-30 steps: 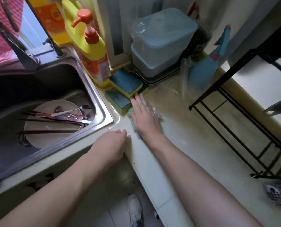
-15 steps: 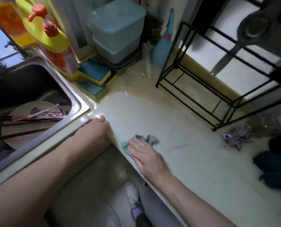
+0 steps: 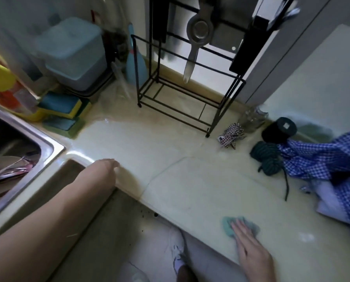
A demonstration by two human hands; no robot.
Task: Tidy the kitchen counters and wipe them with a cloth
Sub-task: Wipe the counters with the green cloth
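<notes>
Near the counter (image 3: pixel 190 180) edge, the flat, unclenched right hand (image 3: pixel 249 249) presses the cloth (image 3: pixel 229 224), likely soft, light and best pinched at a loose fold.

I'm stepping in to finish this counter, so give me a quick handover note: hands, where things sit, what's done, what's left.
Right hand: flat on the teal cloth, pressing it to the counter near the front edge.
Left hand: empty, resting on the counter's inner corner beside the sink.
Sponges are stacked by the sink; the black wire rack stands at the back.
Done: cannot tell from this view how much has been wiped.
Left: the blue checked fabric, dark cord, small checked scrap and glass jar are not yet tidied; wipe under them. Dishes sit in the sink.
</notes>
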